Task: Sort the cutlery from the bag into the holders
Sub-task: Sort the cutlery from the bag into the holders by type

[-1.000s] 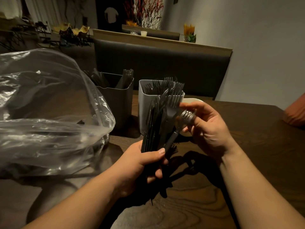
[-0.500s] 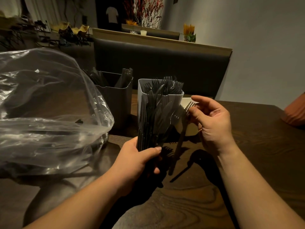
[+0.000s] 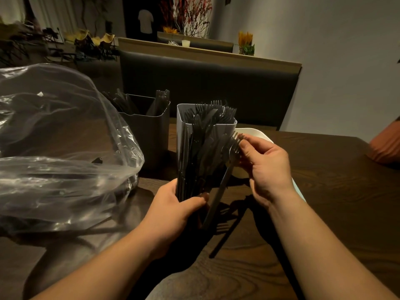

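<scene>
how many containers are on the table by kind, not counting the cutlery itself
cutlery holders: 2, the dark grey holder and the white holder
clear plastic bag: 1
white tray: 1
total: 4

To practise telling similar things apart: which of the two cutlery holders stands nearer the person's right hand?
The white holder, fork tines above its rim; the dark grey holder stands further left, beside the plastic bag.
</scene>
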The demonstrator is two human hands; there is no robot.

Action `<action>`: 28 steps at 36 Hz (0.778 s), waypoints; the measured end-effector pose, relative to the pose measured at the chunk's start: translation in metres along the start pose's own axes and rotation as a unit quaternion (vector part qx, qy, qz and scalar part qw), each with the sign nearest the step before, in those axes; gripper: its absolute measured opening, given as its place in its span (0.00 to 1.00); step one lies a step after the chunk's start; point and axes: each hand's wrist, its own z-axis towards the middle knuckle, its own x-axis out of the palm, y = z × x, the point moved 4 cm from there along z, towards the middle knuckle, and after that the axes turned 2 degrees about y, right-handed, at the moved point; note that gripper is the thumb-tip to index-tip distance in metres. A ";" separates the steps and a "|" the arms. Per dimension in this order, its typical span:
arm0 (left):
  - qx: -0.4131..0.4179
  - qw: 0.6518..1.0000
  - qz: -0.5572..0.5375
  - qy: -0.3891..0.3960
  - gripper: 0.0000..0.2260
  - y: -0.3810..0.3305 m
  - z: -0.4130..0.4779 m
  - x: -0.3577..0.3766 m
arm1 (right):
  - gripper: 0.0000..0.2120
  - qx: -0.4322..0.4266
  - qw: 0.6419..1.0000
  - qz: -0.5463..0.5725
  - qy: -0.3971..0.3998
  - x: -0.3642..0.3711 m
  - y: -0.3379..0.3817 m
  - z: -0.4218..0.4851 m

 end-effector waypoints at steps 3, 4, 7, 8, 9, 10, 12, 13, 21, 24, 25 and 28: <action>0.012 1.000 0.017 0.005 0.10 -0.003 -0.001 0.000 | 0.07 -0.018 0.999 -0.025 -0.018 0.001 -0.001 0.001; 0.021 0.999 0.023 0.007 0.10 -0.004 -0.001 0.001 | 0.07 -0.018 0.999 -0.026 -0.026 0.001 -0.002 0.001; 0.035 0.999 0.015 0.011 0.09 -0.005 -0.002 0.003 | 0.07 -0.006 0.999 -0.019 -0.030 0.005 -0.006 0.001; 0.033 0.999 0.004 0.014 0.09 -0.005 -0.002 0.003 | 0.07 0.005 1.000 -0.010 -0.026 0.007 -0.007 0.001; 0.031 0.999 -0.008 0.016 0.09 -0.005 -0.002 0.003 | 0.07 0.014 1.000 -0.003 -0.020 0.010 -0.006 0.001; 0.031 0.999 -0.014 0.017 0.09 -0.005 -0.002 0.004 | 0.07 0.018 1.000 -0.004 -0.015 0.013 -0.004 0.001; 0.029 0.999 -0.032 0.018 0.09 -0.004 -0.001 0.003 | 0.07 0.007 1.000 -0.015 -0.008 0.016 0.002 0.004; 0.024 0.998 -0.050 0.017 0.11 -0.003 0.000 0.003 | 0.06 -0.002 1.000 -0.020 -0.008 0.018 0.006 0.005; 0.022 0.991 -0.126 -0.048 0.06 -0.003 0.005 -0.005 | 0.08 -0.209 0.965 -0.050 -0.149 0.005 0.074 0.036; 0.030 0.992 -0.101 -0.064 0.06 -0.001 0.008 -0.009 | 0.08 -0.347 0.904 -0.025 -0.249 -0.004 0.109 0.037; 0.035 0.993 -0.093 -0.060 0.07 -0.001 0.008 -0.009 | 0.08 -0.387 0.880 -0.015 -0.276 -0.005 0.117 0.037; 0.044 0.994 -0.085 -0.049 0.10 -0.001 0.008 -0.009 | 0.07 -0.475 0.815 -0.023 -0.330 -0.001 0.123 0.035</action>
